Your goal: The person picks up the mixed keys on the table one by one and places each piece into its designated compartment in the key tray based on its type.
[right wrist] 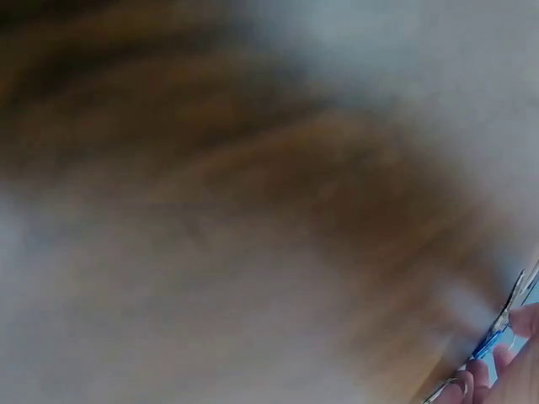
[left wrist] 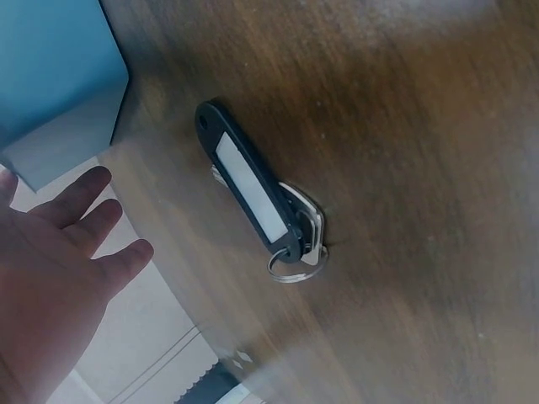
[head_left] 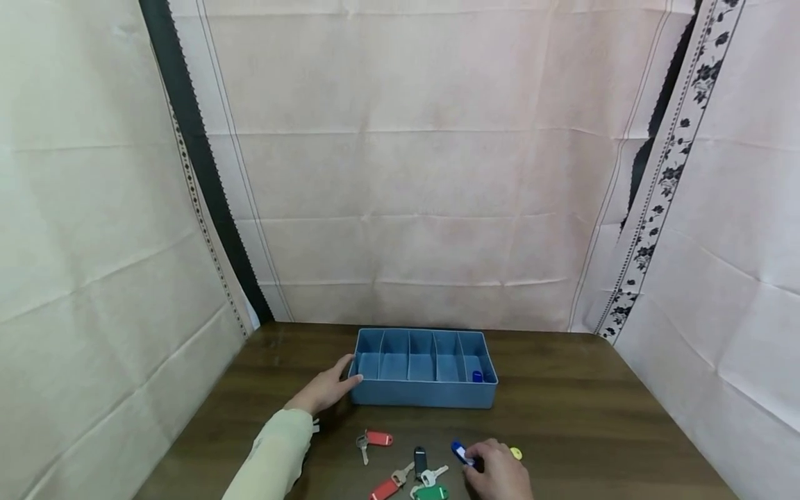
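Observation:
A blue divided box (head_left: 425, 394) stands near the back of the table. My left hand (head_left: 328, 385) rests at its left end, thumb by the front corner; in the left wrist view its fingers (left wrist: 126, 261) are spread and fairly straight. My right hand (head_left: 500, 472) pinches a blue key tag (head_left: 460, 451) with a white label. In the right wrist view a blue tag (right wrist: 487, 343) and metal keys show blurred at the fingers. A blue item (head_left: 478, 376) lies in the box's rightmost compartment. Beside the right hand is a partly hidden yellow tag (head_left: 516, 453).
On the wooden table (head_left: 575, 417) lie two red key tags (head_left: 378, 438), a black tag (head_left: 420, 458) and a green tag (head_left: 431, 493), with keys among them. The left wrist view shows a black tag (left wrist: 248, 181) with a key. White cloth (head_left: 400, 173) hangs around the table.

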`<action>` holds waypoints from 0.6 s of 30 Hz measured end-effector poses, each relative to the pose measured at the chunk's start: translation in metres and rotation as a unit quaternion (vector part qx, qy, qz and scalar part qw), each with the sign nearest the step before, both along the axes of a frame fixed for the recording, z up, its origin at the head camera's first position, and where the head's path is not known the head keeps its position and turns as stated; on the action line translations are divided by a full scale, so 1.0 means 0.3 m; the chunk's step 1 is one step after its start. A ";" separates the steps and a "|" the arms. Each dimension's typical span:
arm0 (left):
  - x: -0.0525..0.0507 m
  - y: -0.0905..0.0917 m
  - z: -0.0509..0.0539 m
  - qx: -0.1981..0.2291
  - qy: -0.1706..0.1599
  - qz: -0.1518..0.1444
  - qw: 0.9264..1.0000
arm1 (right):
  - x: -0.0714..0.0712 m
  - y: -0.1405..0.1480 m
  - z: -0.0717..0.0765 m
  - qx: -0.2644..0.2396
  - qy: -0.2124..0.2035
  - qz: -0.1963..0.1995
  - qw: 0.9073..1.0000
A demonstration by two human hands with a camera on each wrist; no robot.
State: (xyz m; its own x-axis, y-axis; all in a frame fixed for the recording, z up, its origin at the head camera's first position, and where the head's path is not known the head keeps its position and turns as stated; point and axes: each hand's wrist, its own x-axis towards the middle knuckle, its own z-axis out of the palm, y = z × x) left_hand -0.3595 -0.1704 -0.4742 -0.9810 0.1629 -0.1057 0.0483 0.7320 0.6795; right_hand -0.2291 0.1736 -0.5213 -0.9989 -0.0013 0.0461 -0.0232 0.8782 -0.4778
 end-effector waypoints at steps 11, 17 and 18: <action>-0.009 0.010 0.014 -0.010 0.005 0.005 1.000 | 0.004 0.057 -0.001 -0.020 0.005 0.003 1.000; -0.007 0.008 0.007 -0.009 0.008 0.003 1.000 | -0.002 0.098 0.002 -0.023 -0.009 0.002 1.000; -0.006 0.008 0.004 -0.010 0.008 0.001 1.000 | -0.003 0.107 0.001 -0.024 -0.012 0.004 1.000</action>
State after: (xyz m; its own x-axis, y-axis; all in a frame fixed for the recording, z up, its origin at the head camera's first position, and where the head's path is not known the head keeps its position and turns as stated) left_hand -0.3611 -0.1681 -0.4729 -0.9830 0.1584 -0.0929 0.0573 0.7454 0.6642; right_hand -0.2299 0.2057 -0.5210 -0.9997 -0.0082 0.0222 -0.0185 0.8544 -0.5194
